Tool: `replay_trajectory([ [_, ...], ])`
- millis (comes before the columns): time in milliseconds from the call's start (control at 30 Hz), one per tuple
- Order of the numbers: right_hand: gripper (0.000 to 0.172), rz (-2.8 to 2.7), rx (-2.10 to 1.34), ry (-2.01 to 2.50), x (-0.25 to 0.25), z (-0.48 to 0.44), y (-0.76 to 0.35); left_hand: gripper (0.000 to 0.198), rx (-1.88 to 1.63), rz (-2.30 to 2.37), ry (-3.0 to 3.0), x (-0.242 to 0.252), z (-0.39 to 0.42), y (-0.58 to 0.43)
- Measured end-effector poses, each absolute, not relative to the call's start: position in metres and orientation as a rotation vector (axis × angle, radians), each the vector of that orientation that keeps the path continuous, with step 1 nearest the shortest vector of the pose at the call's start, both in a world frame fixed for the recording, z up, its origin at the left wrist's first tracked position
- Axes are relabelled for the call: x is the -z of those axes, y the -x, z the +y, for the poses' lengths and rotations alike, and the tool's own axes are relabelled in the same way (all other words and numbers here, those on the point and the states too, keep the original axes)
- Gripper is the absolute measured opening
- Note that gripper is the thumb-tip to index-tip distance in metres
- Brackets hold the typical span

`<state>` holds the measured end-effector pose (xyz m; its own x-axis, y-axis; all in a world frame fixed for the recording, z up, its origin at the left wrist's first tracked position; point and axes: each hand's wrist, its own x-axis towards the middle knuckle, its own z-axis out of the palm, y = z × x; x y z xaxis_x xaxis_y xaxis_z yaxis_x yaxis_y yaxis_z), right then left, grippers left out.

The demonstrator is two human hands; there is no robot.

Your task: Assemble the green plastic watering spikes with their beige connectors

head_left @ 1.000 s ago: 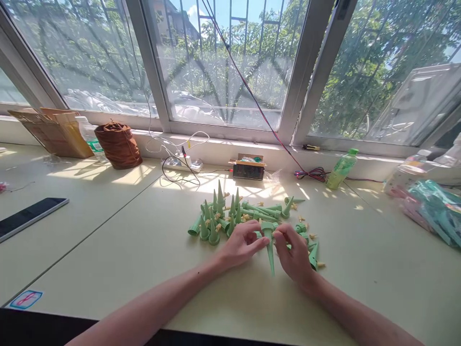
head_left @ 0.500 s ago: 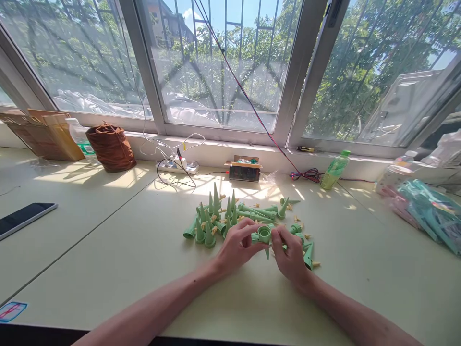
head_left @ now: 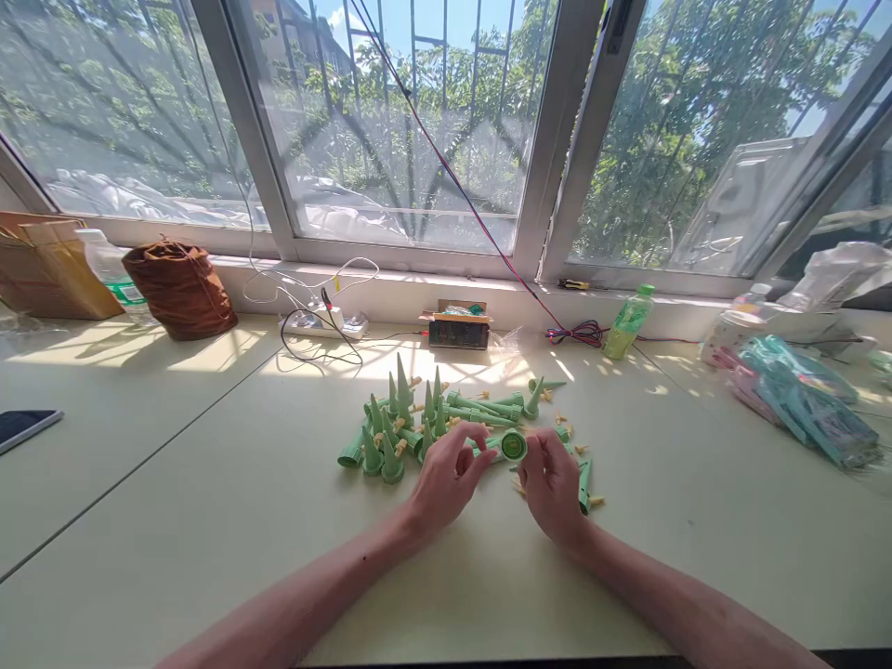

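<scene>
My right hand (head_left: 554, 478) pinches a green plastic watering spike (head_left: 514, 446) by its rim, with the round open end turned towards me. Its pointed part is out of sight behind that end. Just to the left is my left hand (head_left: 446, 478), thumb and forefinger apart, with nothing visible between them; its thumb tip comes close to the spike. Behind the hands, several green cone-shaped spikes (head_left: 391, 462) stand upright with small beige valves (head_left: 400, 448) among them. Longer green spikes (head_left: 480, 409) lie in a heap, and another spike (head_left: 584, 488) lies beyond my right hand.
Along the window sill are a brown drawstring bag (head_left: 181, 290), a power strip (head_left: 355, 325), a small open box (head_left: 458, 333), coiled cable (head_left: 582, 333) and a green bottle (head_left: 628, 323). Plastic packets (head_left: 808, 400) lie at right, a phone (head_left: 28, 427) at left.
The spike has turned so its open end faces me more. My left fingers have come off it and spread, while my right hand keeps hold. The whole view has shifted slightly.
</scene>
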<state>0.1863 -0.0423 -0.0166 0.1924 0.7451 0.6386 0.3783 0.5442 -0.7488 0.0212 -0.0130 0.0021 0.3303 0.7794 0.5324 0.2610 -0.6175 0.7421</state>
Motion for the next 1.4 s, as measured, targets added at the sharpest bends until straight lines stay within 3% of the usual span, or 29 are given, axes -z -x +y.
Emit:
replay_trajectory([
  [167,0.027,-1.512,-0.295,0.995,0.014,-0.042,-0.187,0.069,-1.161,0.819,-1.997,-0.001,-0.008,-0.020],
  [300,0.030,-1.712,-0.219,0.930,0.004,-0.044,-0.186,0.078,-0.984,0.776,-1.810,0.002,-0.008,-0.019],
  [733,0.029,-1.726,-0.199,0.979,0.002,-0.044,-0.187,0.059,-0.913,0.732,-1.823,-0.008,-0.010,-0.015],
  [1400,0.033,-1.696,-0.142,0.970,0.000,-0.047,-0.186,0.028,-1.148,0.731,-2.230,-0.009,-0.016,-0.018],
])
